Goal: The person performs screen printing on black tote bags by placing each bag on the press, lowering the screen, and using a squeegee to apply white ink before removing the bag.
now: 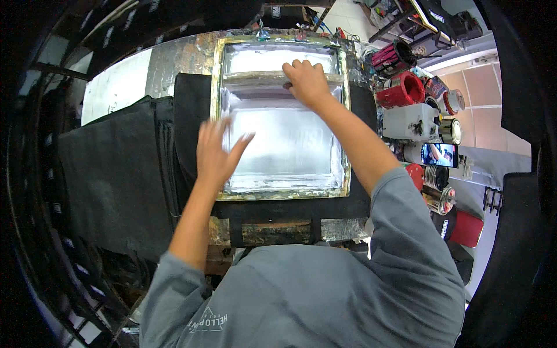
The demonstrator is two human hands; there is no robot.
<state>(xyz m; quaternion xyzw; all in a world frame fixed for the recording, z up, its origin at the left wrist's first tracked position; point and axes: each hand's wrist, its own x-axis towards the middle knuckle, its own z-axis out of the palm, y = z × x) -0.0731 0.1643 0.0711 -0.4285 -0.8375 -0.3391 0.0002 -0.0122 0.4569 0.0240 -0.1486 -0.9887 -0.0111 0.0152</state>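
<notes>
A screen-printing frame [346,162] lies flat in front of me, its edges smeared with white and yellowish paint. White ink coats much of the pale mesh inside it. Across the far part of the mesh rests a squeegee [249,79] with a worn wooden handle, and my right hand [309,83] is closed over the handle's right half. My left hand [216,152], a little blurred, is at the frame's left side with fingers apart and nothing in them. Beneath the frame black fabric [361,127] spreads out; what lies directly under the mesh is hidden.
Folded black fabric pieces [110,168] are stacked left of the frame, with a white board [119,84] behind. Along the right stand a red tub [400,89], a white jug [406,122], several cans and a lit phone [439,155]. Small clamps [263,33] sit at the frame's far edge.
</notes>
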